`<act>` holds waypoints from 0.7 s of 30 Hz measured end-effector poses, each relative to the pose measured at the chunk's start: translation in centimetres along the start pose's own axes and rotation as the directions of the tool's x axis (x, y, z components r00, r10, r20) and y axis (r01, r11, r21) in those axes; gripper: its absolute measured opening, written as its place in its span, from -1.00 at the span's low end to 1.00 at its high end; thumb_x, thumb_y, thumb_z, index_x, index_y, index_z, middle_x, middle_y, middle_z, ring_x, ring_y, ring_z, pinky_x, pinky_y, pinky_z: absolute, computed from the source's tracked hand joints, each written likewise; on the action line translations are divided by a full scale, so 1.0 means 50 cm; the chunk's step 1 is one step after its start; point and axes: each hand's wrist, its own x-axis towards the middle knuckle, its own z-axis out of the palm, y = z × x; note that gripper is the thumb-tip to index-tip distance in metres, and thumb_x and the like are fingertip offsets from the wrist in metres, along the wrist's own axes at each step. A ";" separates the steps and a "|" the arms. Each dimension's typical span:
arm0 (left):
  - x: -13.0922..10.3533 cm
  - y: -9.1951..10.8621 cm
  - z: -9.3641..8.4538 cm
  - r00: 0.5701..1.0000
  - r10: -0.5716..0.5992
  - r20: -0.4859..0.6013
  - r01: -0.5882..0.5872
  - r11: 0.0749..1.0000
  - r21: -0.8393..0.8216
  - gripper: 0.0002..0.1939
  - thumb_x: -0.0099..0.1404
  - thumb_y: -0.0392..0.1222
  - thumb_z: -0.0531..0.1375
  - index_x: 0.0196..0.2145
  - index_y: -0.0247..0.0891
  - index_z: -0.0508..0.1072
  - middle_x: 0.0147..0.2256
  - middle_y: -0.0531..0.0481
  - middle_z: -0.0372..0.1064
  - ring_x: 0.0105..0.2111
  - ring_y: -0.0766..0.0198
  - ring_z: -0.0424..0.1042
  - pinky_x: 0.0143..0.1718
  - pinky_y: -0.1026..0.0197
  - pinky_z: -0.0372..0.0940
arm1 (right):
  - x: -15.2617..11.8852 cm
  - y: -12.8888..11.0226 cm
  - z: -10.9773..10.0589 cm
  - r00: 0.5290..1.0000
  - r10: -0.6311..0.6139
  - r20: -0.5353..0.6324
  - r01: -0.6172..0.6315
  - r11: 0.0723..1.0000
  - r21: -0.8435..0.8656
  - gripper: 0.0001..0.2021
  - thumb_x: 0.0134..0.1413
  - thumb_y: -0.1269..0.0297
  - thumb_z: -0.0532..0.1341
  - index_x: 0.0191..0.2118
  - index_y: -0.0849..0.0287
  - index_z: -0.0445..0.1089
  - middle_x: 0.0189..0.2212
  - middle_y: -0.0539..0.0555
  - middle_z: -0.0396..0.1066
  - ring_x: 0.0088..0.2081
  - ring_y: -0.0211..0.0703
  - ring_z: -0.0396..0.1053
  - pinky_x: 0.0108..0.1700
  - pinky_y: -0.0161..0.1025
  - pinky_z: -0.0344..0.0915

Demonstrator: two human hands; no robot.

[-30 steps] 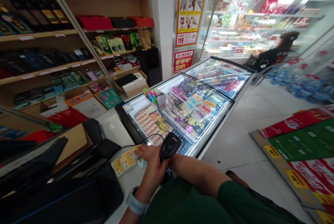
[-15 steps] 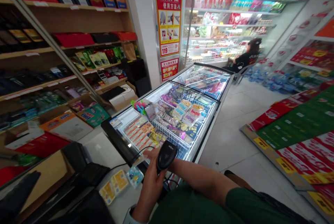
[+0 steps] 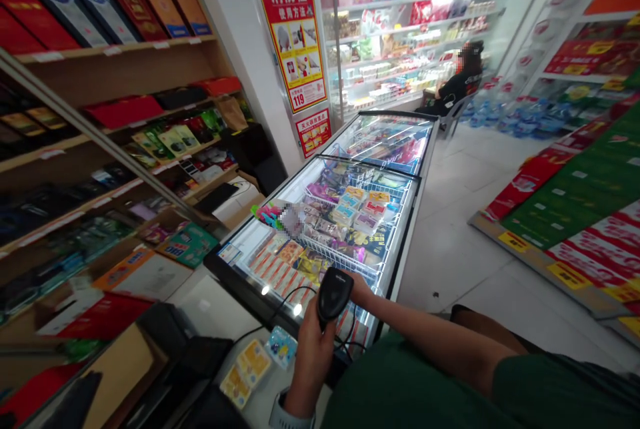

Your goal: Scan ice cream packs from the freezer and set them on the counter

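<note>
My left hand (image 3: pixel 314 349), a watch on its wrist, is wrapped round the handle of a black barcode scanner (image 3: pixel 334 294). The scanner is upright over the near end of a glass-topped chest freezer (image 3: pixel 235 275), with its cable looping beside it. My right hand (image 3: pixel 359 289) is just behind the scanner head, over the freezer glass; its fingers are mostly hidden, so I cannot see whether it holds anything. Left of my left wrist, a yellow pack (image 3: pixel 245 372) and a small blue pack (image 3: pixel 281 347) lie on the white counter (image 3: pixel 210 309).
A pile of colourful items (image 3: pixel 270 215) sits on the freezer's left edge. Wooden shelves (image 3: pixel 110 122) of boxed goods stand on the left. A seated person (image 3: pixel 459 85) is beside the lit fridge (image 3: pixel 380 49). Stacked green and red cartons (image 3: pixel 565 182) are on the right.
The view has shifted. My right hand has drawn back to the right from beyond the scanner, so less of it shows on the left side. My left hand still holds the scanner upright.
</note>
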 end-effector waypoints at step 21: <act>0.003 -0.020 -0.003 1.000 0.010 0.022 -0.010 1.000 -0.014 -0.58 0.26 -0.17 0.11 0.06 -0.32 0.26 -0.01 -0.23 0.34 0.02 0.05 0.33 0.06 0.00 0.20 | -0.038 0.075 -0.075 0.970 0.228 -0.081 -0.231 0.973 -0.027 -0.59 0.06 0.35 0.11 0.07 0.04 0.24 -0.49 -0.08 0.42 -0.44 -0.22 0.38 -0.35 -0.34 0.19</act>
